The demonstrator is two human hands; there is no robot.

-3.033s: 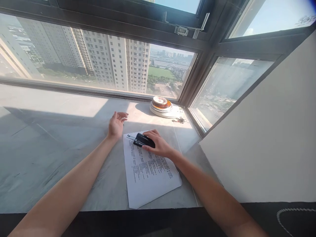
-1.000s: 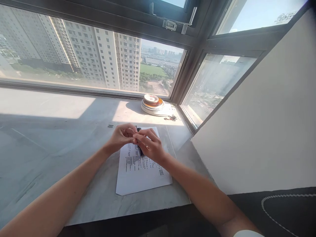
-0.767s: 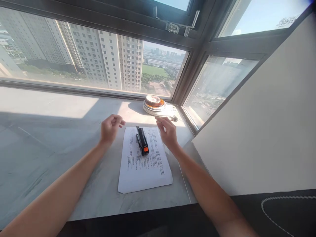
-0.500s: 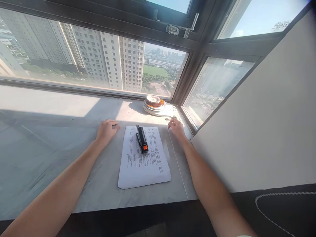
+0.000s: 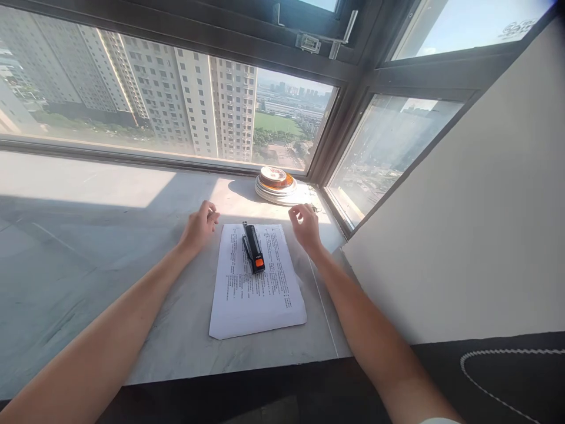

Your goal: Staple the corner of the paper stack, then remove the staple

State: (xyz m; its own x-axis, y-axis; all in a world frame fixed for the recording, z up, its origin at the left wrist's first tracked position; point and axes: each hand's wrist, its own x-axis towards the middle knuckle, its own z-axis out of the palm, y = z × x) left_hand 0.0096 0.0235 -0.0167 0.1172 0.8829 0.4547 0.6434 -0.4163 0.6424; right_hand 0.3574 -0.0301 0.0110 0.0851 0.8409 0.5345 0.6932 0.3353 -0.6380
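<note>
A black flashlight (image 5: 253, 244) with an orange button and a strip along its left side lies on a stack of printed paper (image 5: 233, 318). To the left of the paper's top corner, my left hand (image 5: 198, 228) hovers or rests with fingers loosely bent and thumb apart; I make out nothing held in it. My right hand (image 5: 306, 227) is just beyond the paper's upper right corner. Its fingers curl loosely, with a gap showing between thumb and forefinger. Neither hand touches the flashlight.
Behind the paper, a round stack of white plates or lids with an amber piece on top (image 5: 276, 185) sits by the window corner. A few small items lie beside it. The grey stone sill (image 5: 110, 253) ends at a front edge; a white wall (image 5: 463, 235) rises at right.
Both hands have lifted slightly and moved inward toward the paper's top corners. The flashlight and paper have stayed in place; the view has shifted a little.
</note>
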